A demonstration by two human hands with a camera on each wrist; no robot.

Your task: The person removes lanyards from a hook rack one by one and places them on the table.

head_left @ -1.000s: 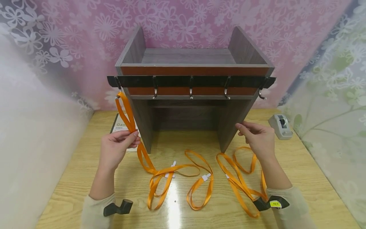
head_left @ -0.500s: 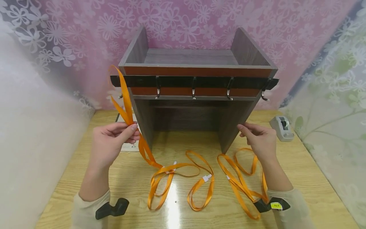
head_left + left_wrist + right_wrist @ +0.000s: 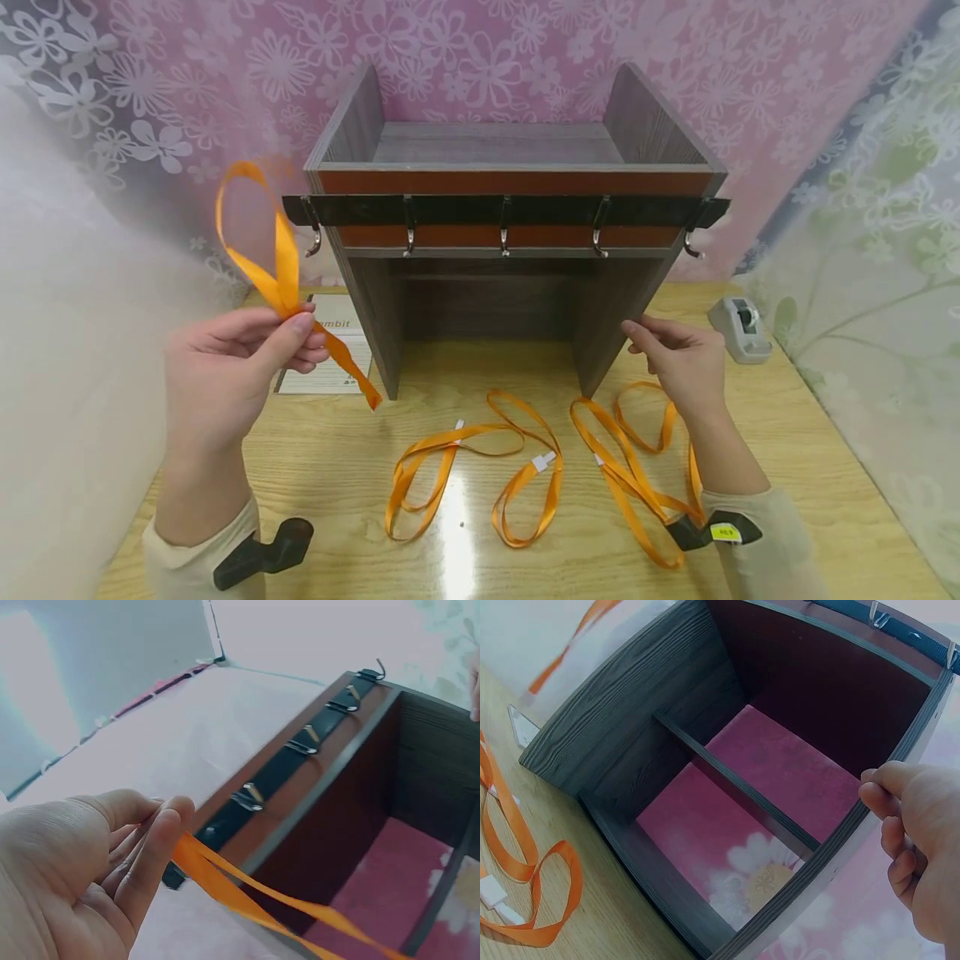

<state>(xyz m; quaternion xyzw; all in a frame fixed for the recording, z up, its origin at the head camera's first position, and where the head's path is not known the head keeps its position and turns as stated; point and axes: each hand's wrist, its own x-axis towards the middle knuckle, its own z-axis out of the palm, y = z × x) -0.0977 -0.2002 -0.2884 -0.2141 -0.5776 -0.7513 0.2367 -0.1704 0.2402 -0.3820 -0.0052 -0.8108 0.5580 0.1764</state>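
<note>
My left hand (image 3: 303, 333) pinches an orange ribbon loop (image 3: 258, 242) between thumb and fingers, held up in the air left of the wooden shelf (image 3: 495, 150). The loop stands above the hand and a short tail hangs below it. In the left wrist view the ribbon (image 3: 225, 885) runs out from the fingers (image 3: 161, 832) beside the black hook rail (image 3: 300, 746). The rail's hooks (image 3: 502, 210) are all bare, the leftmost hook (image 3: 313, 242) included. My right hand (image 3: 637, 333) holds the front edge of the shelf's right side panel, fingertips (image 3: 881, 802) curled on it.
More orange ribbon loops lie on the table (image 3: 787, 467) in front of the shelf: one tangle (image 3: 465, 458) in the middle and another (image 3: 630, 467) under my right forearm. A printed sheet (image 3: 330, 358) lies left of the shelf, a tape dispenser (image 3: 738, 329) at right.
My left hand lifted the ribbon loop off the leftmost hook and carried it up and to the left; its tail left the table. My right hand stayed on the panel.
</note>
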